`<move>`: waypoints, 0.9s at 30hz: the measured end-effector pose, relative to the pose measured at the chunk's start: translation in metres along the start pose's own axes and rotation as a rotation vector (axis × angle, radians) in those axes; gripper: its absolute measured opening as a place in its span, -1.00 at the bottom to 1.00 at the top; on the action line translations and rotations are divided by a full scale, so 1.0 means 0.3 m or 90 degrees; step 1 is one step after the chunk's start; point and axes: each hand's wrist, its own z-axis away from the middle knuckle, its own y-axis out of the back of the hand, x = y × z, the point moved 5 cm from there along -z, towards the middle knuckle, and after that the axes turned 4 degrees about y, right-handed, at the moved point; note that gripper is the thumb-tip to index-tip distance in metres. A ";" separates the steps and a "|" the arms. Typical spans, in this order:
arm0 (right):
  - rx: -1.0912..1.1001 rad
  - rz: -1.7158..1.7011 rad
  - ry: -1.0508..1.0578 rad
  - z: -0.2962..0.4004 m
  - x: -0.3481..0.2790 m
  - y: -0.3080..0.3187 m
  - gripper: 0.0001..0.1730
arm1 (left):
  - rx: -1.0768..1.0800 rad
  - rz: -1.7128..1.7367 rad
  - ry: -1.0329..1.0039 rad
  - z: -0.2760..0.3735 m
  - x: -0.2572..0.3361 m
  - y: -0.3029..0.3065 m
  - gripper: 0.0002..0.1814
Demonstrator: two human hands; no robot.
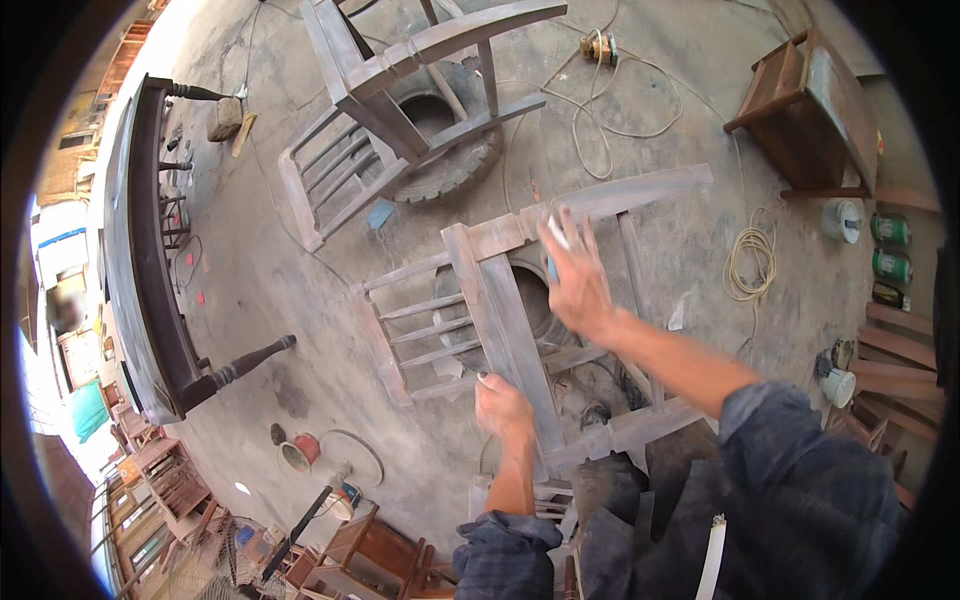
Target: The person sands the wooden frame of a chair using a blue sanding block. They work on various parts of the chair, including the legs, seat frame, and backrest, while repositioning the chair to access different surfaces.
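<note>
A wooden chair frame (510, 322) with a dull greyish surface lies on its side over a rubber tyre (536, 289) before me. My right hand (574, 277) is at its upper long rail, fingers stretched and blurred; something blue, perhaps sandpaper, shows under the palm, and a white patch lies by the fingers. My left hand (504, 405) is closed at the left edge of the wide middle board; whether it grips the board or a small thing is unclear. The spindles (427, 328) of the chair back point to the left.
Another chair frame (382, 142) rests on a second tyre (450, 165). A dark bench or table (142, 247) lies at the left. Cables (600, 135) and a coiled hose or cord (750, 266) are on the concrete floor. A wooden cabinet (817, 120), tins (891, 229) and a pedestal fan (225, 559) stand around.
</note>
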 end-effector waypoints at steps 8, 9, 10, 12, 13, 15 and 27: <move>0.011 0.014 -0.007 -0.060 0.027 0.008 -0.17 | -0.012 0.015 0.001 0.003 -0.011 -0.002 -0.50; 0.015 0.024 -0.009 -0.082 0.040 0.004 -0.18 | -0.016 0.008 -0.001 -0.004 0.001 -0.004 -0.50; 0.019 0.035 -0.010 -0.102 0.053 0.001 -0.19 | -0.019 0.000 -0.002 -0.004 0.007 -0.005 -0.50; 0.002 0.013 0.006 -0.067 0.032 0.009 -0.22 | 0.010 0.013 -0.009 -0.001 -0.016 -0.006 -0.49; 0.005 0.019 0.015 -0.026 0.025 0.006 -0.22 | 0.023 0.019 -0.015 -0.004 -0.016 -0.002 -0.49; 0.008 0.032 0.027 0.025 0.016 0.003 -0.22 | 0.000 0.012 -0.013 0.000 -0.009 -0.001 -0.49; -0.070 0.019 0.102 0.084 0.016 0.106 -0.17 | 0.016 0.015 -0.007 0.026 0.024 0.016 -0.41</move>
